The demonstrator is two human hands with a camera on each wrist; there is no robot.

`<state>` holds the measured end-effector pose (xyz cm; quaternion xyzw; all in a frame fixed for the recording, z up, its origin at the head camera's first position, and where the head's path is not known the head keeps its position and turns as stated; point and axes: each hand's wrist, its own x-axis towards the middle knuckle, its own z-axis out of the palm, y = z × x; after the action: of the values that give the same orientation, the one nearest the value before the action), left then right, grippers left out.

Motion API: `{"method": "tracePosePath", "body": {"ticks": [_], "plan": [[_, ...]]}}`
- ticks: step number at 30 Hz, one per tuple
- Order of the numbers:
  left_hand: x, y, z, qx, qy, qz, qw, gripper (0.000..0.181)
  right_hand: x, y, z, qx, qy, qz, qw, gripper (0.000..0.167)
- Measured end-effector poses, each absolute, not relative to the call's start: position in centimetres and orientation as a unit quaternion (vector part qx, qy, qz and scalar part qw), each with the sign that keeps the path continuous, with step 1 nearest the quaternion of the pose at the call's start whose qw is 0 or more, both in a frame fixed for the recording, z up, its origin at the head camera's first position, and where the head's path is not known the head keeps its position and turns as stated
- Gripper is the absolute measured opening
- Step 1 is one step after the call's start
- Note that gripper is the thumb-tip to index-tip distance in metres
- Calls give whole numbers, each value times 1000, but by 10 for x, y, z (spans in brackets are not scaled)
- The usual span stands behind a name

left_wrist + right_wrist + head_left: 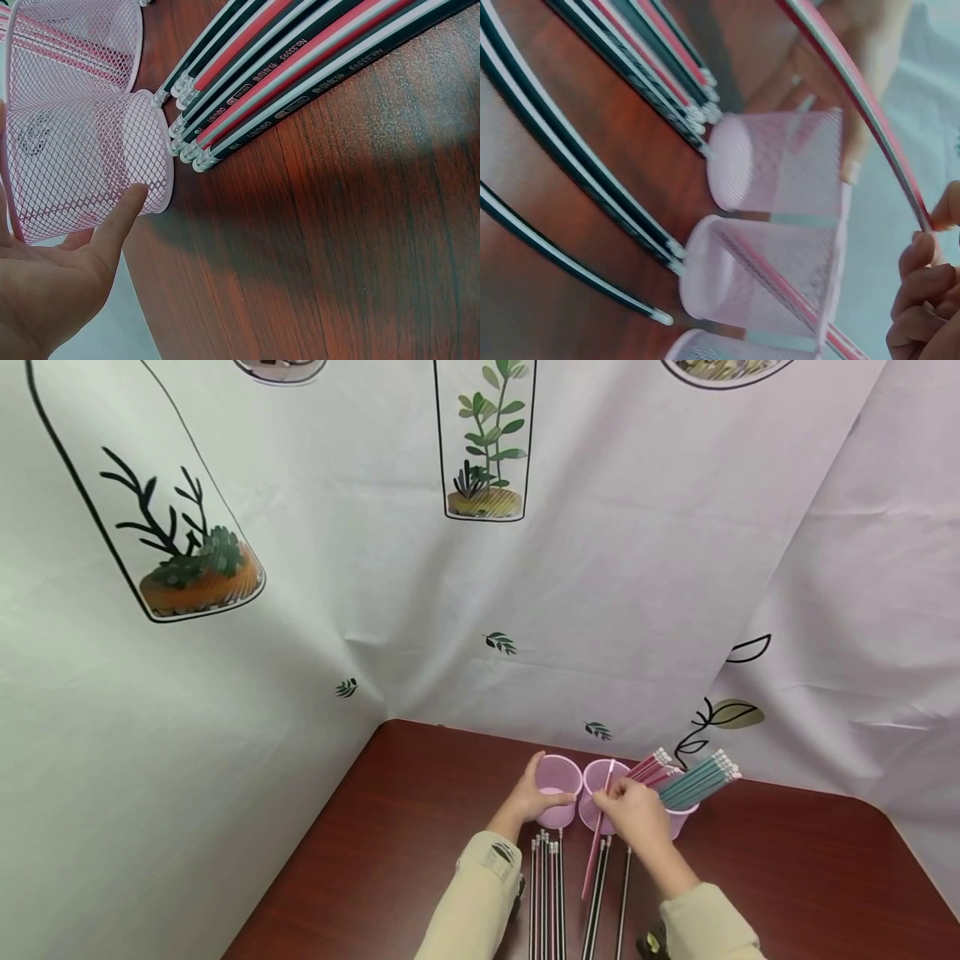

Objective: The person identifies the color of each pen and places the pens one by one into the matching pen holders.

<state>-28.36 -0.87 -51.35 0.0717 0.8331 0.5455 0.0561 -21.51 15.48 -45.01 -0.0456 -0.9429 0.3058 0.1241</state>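
Note:
My left hand (528,797) grips the left pink mesh pen cup (557,814) around its side, with one finger lying along the mesh in the left wrist view. My right hand (637,814) pinches a red striped pencil (885,142) near its eraser end, in front of the middle mesh cup (761,240). Red pencils (649,767) lean in the middle cup. Teal pencils (697,783) stand bunched in the right mesh cup (682,818), partly hidden by the right hand. Nothing shows inside the left cup.
On the brown table (787,860), several black and red striped pencils (270,82) lie side by side before the left cup. Black striped pencils (596,902) lie before the middle cup, with a single black pencil (570,259) to their right. A printed white cloth (600,568) hangs behind.

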Motion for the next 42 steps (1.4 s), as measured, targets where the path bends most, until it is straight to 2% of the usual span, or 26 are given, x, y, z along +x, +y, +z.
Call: {"method": "tracePosePath", "body": {"ticks": [11, 18, 22, 27, 36, 42], "plan": [[-283, -9, -514, 70, 831, 548, 58, 98, -222, 176, -433, -148, -860, 386, 300, 13], [-283, -9, -515, 71, 829, 552, 59, 99, -226, 190, -429, -194, -807, 425, 360, 15], [-283, -9, -514, 72, 829, 551, 59, 99, -227, 197, -432, -213, -787, 441, 375, 16], [-283, -9, -515, 66, 828, 554, 64, 99, -227, 200, -446, -229, -813, 418, 334, 17], [-282, -10, -515, 62, 829, 552, 60, 99, -224, 198, -474, -232, -875, 366, 216, 22], [-282, -9, -513, 66, 826, 556, 60, 98, -224, 197, -478, -203, -898, 342, 187, 26]]}}
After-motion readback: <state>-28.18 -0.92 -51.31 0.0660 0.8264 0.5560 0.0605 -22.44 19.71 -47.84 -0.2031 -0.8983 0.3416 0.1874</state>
